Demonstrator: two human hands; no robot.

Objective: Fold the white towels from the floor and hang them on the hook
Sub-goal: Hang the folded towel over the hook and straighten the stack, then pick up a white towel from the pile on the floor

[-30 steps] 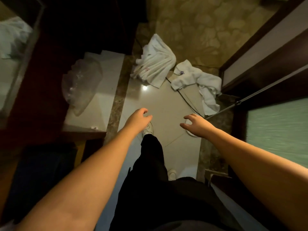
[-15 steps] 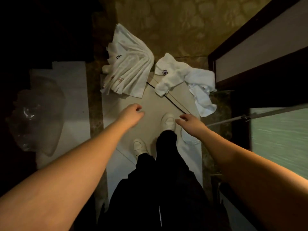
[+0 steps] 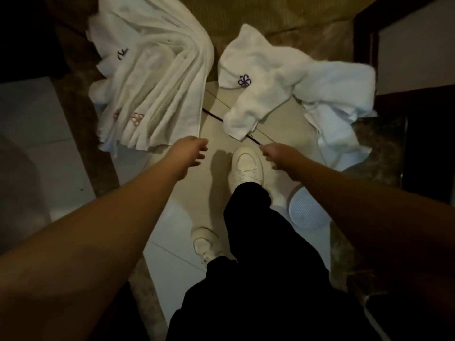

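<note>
Towels lie crumpled on the floor (image 3: 172,217) in the upper half of the frame: a pleated white towel (image 3: 157,77) at upper left and a second white towel (image 3: 278,77) with a purple emblem at upper right, apart from each other. Both arms reach toward them from below. The left hand (image 3: 190,153) hangs just below the pleated towel's edge, fingers loosely curled, holding nothing. The right hand (image 3: 275,155) hovers beside a white shoe (image 3: 246,166), fingers bent downward, holding nothing.

Dim room, pale tiled floor (image 3: 177,242)
</note>
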